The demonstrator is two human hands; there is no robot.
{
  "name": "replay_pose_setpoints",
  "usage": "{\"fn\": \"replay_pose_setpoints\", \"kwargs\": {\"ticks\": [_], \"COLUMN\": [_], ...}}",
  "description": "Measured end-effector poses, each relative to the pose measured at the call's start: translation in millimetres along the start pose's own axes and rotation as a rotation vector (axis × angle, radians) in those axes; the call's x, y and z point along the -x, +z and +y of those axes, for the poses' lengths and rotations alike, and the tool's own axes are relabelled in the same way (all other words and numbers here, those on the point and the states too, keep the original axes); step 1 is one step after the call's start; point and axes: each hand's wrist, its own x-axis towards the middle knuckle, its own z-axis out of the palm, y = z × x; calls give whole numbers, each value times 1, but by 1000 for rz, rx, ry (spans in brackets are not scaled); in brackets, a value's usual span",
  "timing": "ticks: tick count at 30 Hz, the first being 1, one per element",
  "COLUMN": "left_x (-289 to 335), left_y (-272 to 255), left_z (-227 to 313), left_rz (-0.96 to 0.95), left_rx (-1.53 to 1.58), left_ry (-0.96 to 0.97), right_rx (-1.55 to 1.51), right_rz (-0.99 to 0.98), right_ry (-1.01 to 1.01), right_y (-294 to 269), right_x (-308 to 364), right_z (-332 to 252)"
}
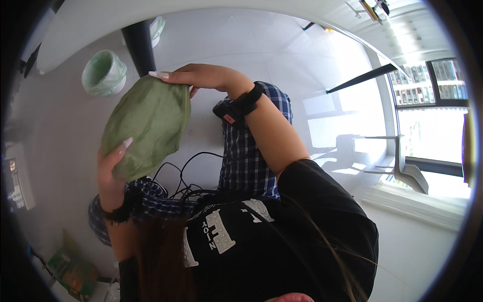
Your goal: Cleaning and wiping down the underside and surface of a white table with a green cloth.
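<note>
A soft olive-green piece of cloth (148, 126), rounded and slightly creased, is held up in front of me between both hands. Its exact kind does not show. My left hand (110, 168) grips the lower left edge, with the thumb lying on top of the cloth and the other fingers hidden behind it. At the far right edge, my right hand (206, 78) pinches the cloth with its thumb and fingers. A black strap with a small black device (234, 113) sits on my right wrist, and another black band (118, 214) circles the left one.
Under a white table (201, 5) with dark legs (138, 48), a lined bin (104, 73) stands on the pale floor. Black cables (188, 189) run beside my legs. Near the window at the right is a light chair (410, 173). A green-orange package (75, 274) lies at the lower left.
</note>
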Motion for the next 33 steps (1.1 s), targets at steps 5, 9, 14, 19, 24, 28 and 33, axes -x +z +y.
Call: {"fn": "replay_pose_setpoints", "kwargs": {"ticks": [5,9,14,19,24,28,33], "left_x": [0,-15,-13,-20,-16,-19,-13], "left_y": [-74,-62,-48,-31,-9,-21,-37], "left_z": [-50,-32,-27,-24,-11,-14,-24], "left_rz": [94,-273,125,221,351,299,145], "left_rx": [-673,634,619,363,562,543,547], "left_ry": [617,144,164,300,290,271,152], "right_rx": [-568,-715,-724,-553,-418,-403,-694], "right_rz": [-87,-284,-285,-170,-341,-382,-283], "right_ry": [-199,-132,-56,-38,-91,-190,-387], "right_y": [16,10,29,26,23,28,37], "right_x": [-5,-7,-9,3,-5,-6,-6], "right_z": [4,12,4,-1,11,8,3]}}
